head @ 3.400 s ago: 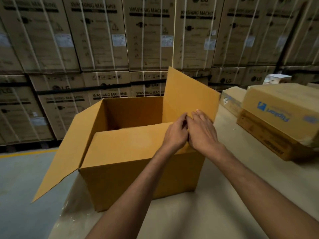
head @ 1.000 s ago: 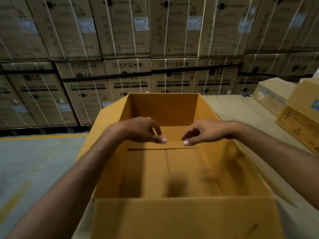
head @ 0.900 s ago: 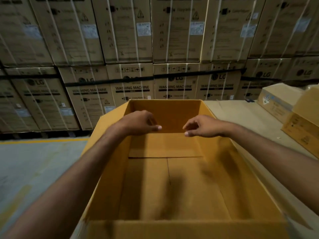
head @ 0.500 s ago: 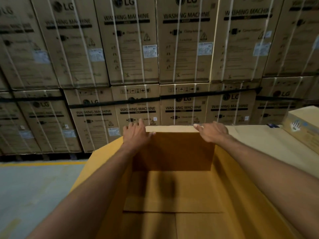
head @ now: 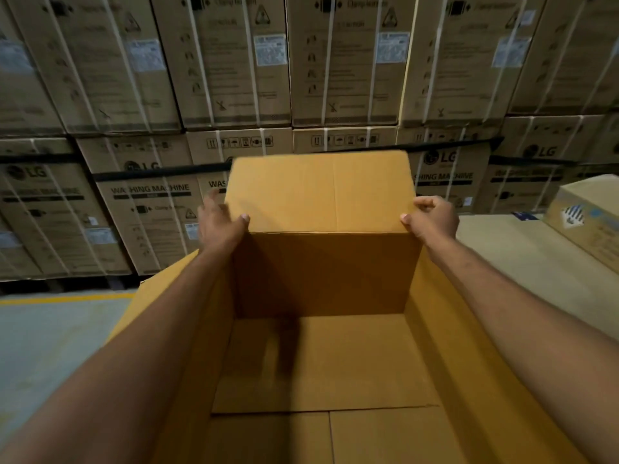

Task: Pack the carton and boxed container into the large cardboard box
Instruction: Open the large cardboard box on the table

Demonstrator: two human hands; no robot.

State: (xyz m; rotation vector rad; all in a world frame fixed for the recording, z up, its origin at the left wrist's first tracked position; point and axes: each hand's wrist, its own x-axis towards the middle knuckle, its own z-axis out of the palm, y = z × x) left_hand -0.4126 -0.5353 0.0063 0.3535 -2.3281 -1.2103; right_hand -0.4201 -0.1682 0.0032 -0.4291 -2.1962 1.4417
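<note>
The large cardboard box (head: 321, 272) stands open right in front of me, and nothing lies on its floor. Its far flap (head: 318, 192) stands upright. My left hand (head: 219, 226) grips the flap's lower left corner, thumb on the inner face. My right hand (head: 432, 217) pinches the flap's lower right corner. Both forearms reach over the box's side walls. A cardboard carton with a blue print (head: 589, 216) lies at the right edge on the table. The boxed container is not in view.
A wall of stacked, strapped washing-machine cartons (head: 234, 68) fills the background. The beige table (head: 522, 259) extends to the right of the box. Grey floor with a yellow line (head: 63, 299) lies on the left.
The far flap was folded out flat half a second ago; now it stands upright, with both hands holding its lower corners. Earlier my hands were inside the box near its floor.
</note>
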